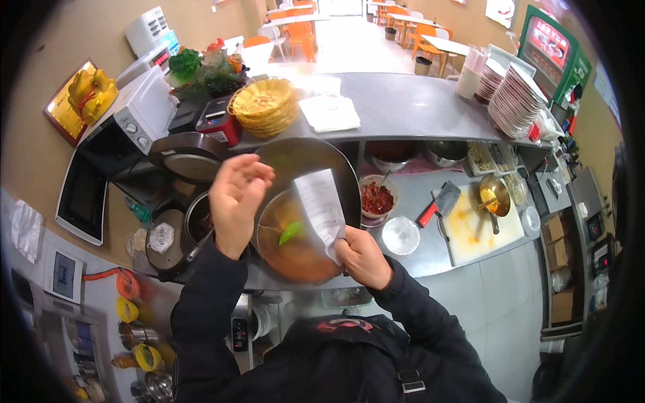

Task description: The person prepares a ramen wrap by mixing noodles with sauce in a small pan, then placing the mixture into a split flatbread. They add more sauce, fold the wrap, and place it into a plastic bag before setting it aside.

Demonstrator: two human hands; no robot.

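Note:
My right hand (363, 258) pinches the lower end of a white printed paper slip (317, 205), which stands up over a large round pot (346, 161). Reddish-brown liquid (295, 258) fills the bottom of the pot, and a bright green piece (291, 232), perhaps a leaf or pepper, shows in it. Above the pot's left side my left hand (236, 198) is raised, its fingers loosely bent with the thumb apart and nothing visible in them. The slip hides part of the pot's inside.
Right of the pot are a bowl of red chili (377, 198), a white bowl (400, 236), a red-handled cleaver (444, 201) and a cutting board (480, 235) bearing a small pan (496, 191). Yellow baskets (263, 107) and stacked plates (517, 101) stand on the ledge; a microwave (131, 121) is left.

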